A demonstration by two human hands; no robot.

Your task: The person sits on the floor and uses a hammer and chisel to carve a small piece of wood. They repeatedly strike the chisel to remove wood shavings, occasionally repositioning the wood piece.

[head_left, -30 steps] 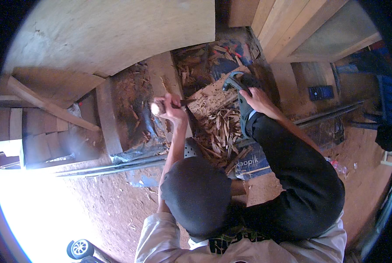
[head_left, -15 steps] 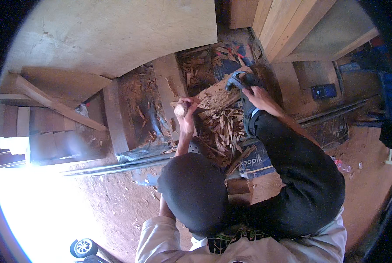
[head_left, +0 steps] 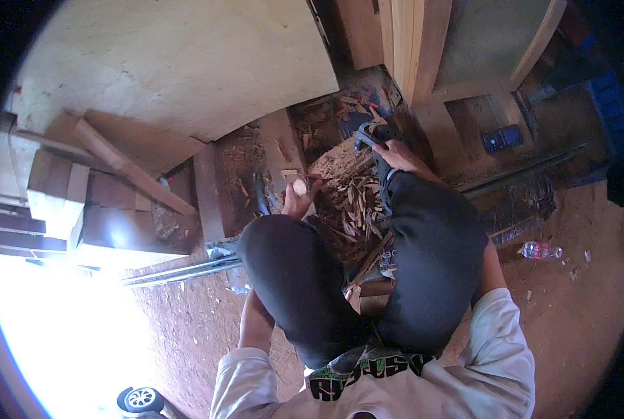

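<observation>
I hold a tool with a round, pale wooden handle end point(head_left: 300, 187), likely a chisel, in my left hand point(head_left: 298, 201). It is just left of a rough, splintered board point(head_left: 341, 157). My right hand point(head_left: 396, 151) grips a dark hammer point(head_left: 364, 136) over the board's right end, close to my shoe point(head_left: 384, 185). Loose wood splinters point(head_left: 357, 209) lie below the board between my legs. The tip of the tool in my left hand is hidden.
A pale plywood sheet point(head_left: 172, 70) spans the upper left, with a leaning batten point(head_left: 134, 167) below. Timber posts point(head_left: 420, 49) stand at upper right. A phone point(head_left: 502, 139) lies on a board. A plastic bottle point(head_left: 541, 250) is on the dirt floor point(head_left: 577, 300), and a wheel point(head_left: 141, 398) shows bottom left.
My left hand moved right, then slightly down, still holding the tool. My knees drew closer, the right leg swinging inward over my right forearm. The hammer stays in my right hand.
</observation>
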